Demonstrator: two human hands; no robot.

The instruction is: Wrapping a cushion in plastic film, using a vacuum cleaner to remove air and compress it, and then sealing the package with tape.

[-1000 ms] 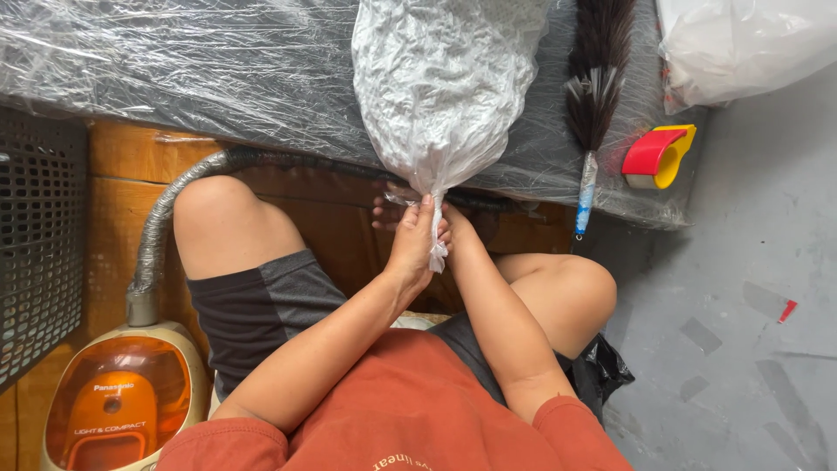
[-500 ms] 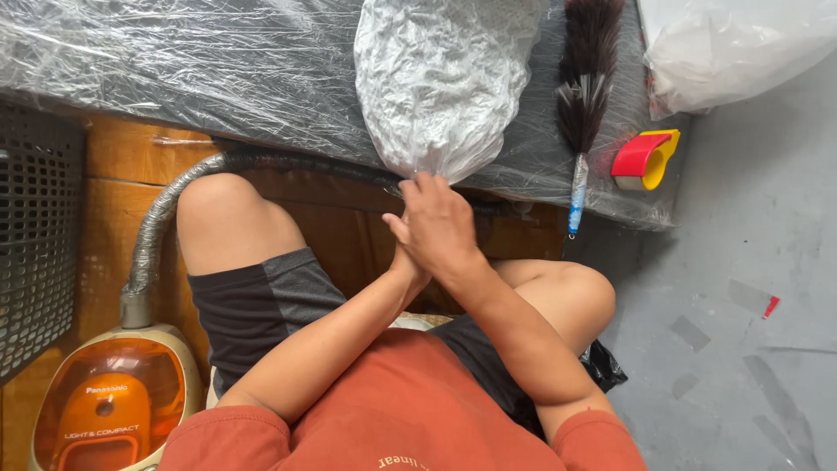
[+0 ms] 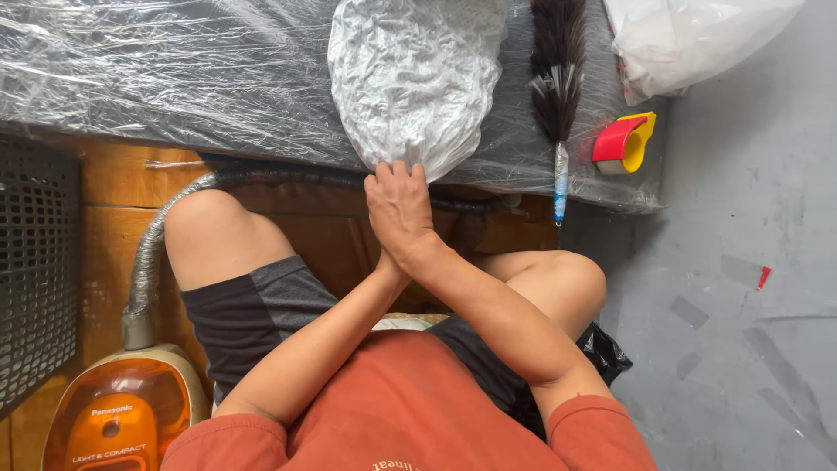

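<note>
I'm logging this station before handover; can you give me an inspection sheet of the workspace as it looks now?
Surface: dark table wrapped in clear plastic film.
Job's things: crinkled white plastic bag, its lower tip at the table edge.
Clutter: feather duster; red and yellow tape dispenser; second white bag.
Hands: right hand on top, fingers touching the bag tip; left hand mostly hidden beneath it.
Cables: grey vacuum hose running under the table.
Surroundings: orange vacuum cleaner; black mesh crate; grey floor.

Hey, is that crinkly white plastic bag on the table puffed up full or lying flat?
Puffed up. The white plastic bag bulges in a rounded mound on the wrapped table, narrowing to a neck under the right hand. Its contents cannot be seen.
</note>
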